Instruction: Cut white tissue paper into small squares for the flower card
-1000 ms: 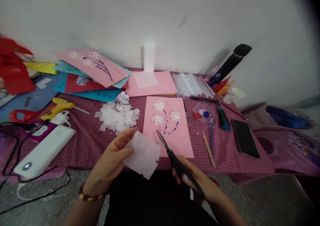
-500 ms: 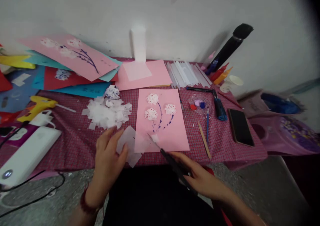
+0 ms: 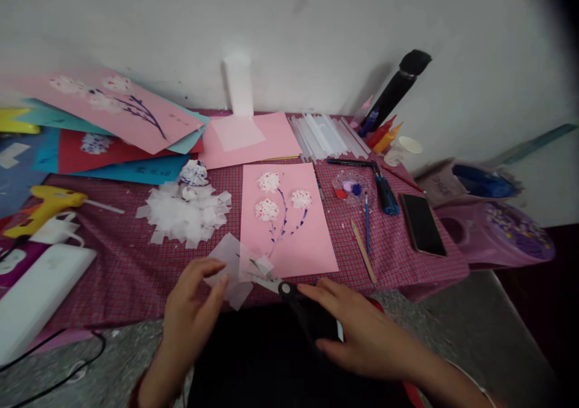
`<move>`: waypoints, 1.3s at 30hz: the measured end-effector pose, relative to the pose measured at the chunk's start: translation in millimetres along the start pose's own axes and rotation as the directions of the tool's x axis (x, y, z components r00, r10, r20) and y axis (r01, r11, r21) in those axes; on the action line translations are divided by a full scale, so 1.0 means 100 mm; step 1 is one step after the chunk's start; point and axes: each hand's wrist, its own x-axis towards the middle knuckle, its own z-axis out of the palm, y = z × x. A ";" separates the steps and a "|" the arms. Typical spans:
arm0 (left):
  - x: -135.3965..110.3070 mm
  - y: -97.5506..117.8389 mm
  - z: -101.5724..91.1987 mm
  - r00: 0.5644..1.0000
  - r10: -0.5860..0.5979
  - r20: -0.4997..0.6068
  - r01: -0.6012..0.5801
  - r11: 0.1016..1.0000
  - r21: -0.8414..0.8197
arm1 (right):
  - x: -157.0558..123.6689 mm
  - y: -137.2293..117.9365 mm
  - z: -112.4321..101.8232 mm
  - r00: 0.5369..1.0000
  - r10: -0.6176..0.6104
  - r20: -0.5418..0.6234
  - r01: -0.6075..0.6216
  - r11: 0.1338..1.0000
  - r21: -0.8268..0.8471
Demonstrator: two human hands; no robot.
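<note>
In my right hand [image 3: 357, 326] is a pair of black-handled scissors [image 3: 296, 296], its blades parted over the near edge of a pink sheet of paper [image 3: 307, 245]. Three white, red-speckled flower heads with purple stems decorate that sheet. A small white paper piece [image 3: 265, 265] lies by the blades. My left hand [image 3: 194, 305] hovers with thumb and fingers apart at the left edge of a translucent white sheet [image 3: 228, 257], which partly overlaps the pink one. Behind it spreads a heap of cut white paper squares [image 3: 185, 212].
A crumpled paper ball [image 3: 193, 173] sits behind the heap. On the left are a yellow glue gun [image 3: 49, 206], a white power bank [image 3: 49, 293] and stacked flower cards [image 3: 131, 119]. Rightward lie glue sticks [image 3: 330, 135], a paint palette [image 3: 350, 186], a wooden stick [image 3: 363, 251] and a phone [image 3: 423, 224].
The scissors have come nearer to me and their blades have spread apart. My left hand has dropped slightly toward me. The view has shifted a little to the right.
</note>
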 end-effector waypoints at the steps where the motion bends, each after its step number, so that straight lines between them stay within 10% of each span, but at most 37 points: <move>1: 0.11 0.01 -0.05 0.994 -0.030 0.108 0.031 0.999 -0.015 | 0.00 -0.04 -0.02 1.000 -0.025 -0.002 0.025 0.999 -0.035; 11: 0.46 0.29 -0.02 0.805 -0.016 0.593 0.149 0.973 -0.177 | -0.02 -0.18 -0.11 0.990 -0.144 0.001 0.143 0.983 -0.116; 17: 0.72 0.18 -0.17 0.969 -0.086 0.233 0.104 0.992 -0.067 | -0.12 0.14 0.02 0.997 -0.066 -0.044 0.069 0.996 0.051; 23: 1.03 -0.13 -0.42 0.995 -0.100 -0.021 0.102 0.961 0.255 | -0.08 0.32 0.09 1.000 -0.016 -0.014 0.021 0.896 0.443; 27: 0.79 -0.10 -0.41 0.981 0.130 -0.144 -0.036 0.849 0.527 | -0.03 0.33 0.12 0.990 0.102 0.096 -0.140 0.712 0.688; 33: -0.09 -0.16 0.02 0.914 0.322 0.248 -0.400 0.824 0.401 | -0.07 0.43 0.16 0.957 0.143 0.251 -0.289 0.493 0.821; 39: -0.50 -0.22 0.31 0.886 0.432 0.171 -0.462 0.781 0.421 | -0.08 0.49 0.17 0.951 0.093 0.295 -0.308 0.347 0.886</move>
